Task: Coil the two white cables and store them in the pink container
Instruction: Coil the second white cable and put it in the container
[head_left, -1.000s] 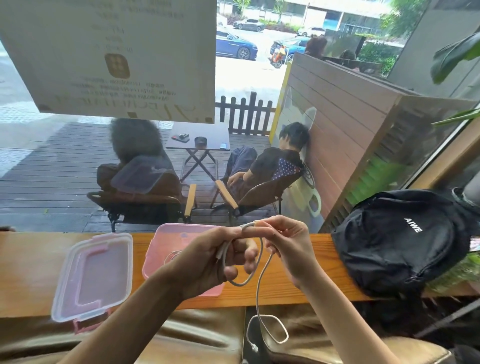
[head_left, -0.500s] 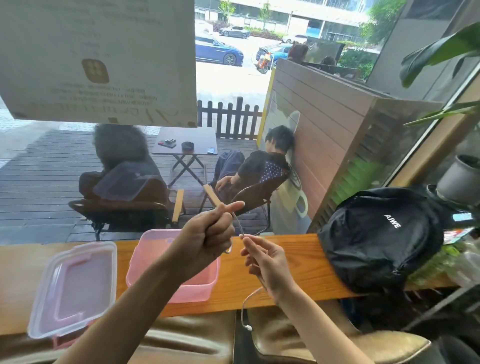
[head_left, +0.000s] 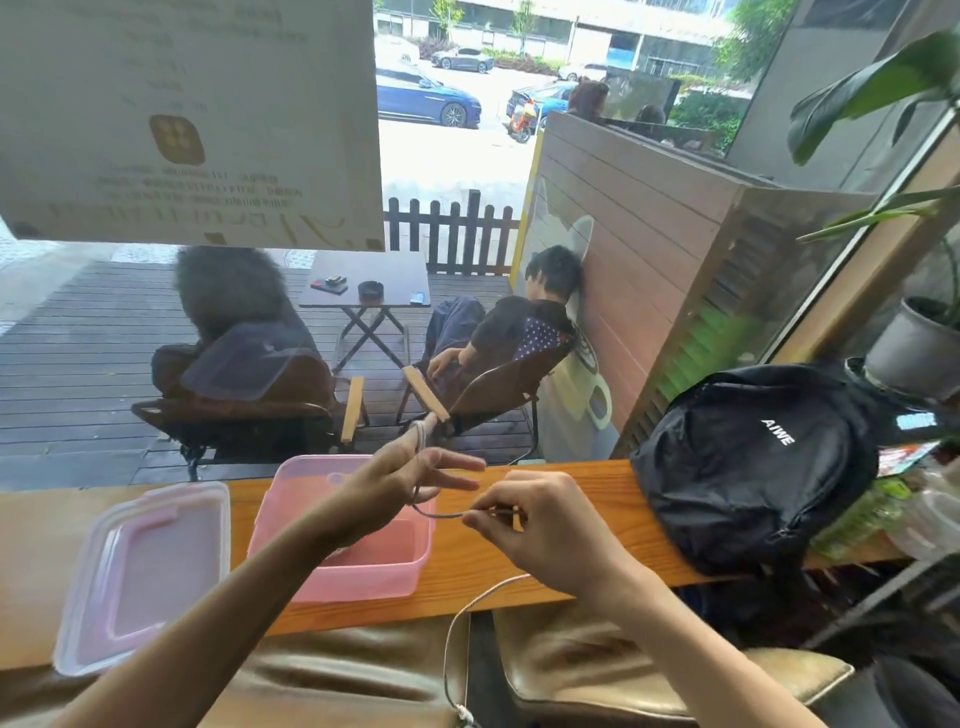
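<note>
My left hand (head_left: 395, 483) hovers above the open pink container (head_left: 363, 569), with a white cable (head_left: 451, 639) looped around its raised forefinger. My right hand (head_left: 540, 525), just right of the container, pinches the same cable a short way along. From there the cable's free end hangs down over the counter's front edge to a small plug near the seats. Part of a second white cable may lie inside the container, under my left wrist; it is mostly hidden.
The container's clear lid (head_left: 140, 571) lies flat to its left on the wooden counter (head_left: 571, 483). A black backpack (head_left: 753, 462) fills the counter's right end, with a potted plant (head_left: 919, 353) behind it. Brown leather seats (head_left: 623, 670) sit below. A window stands directly behind.
My left hand has opened out from a fist with a loop now around its forefinger. My right hand moved right, drawing the cable level, and more cable hangs below the counter.
</note>
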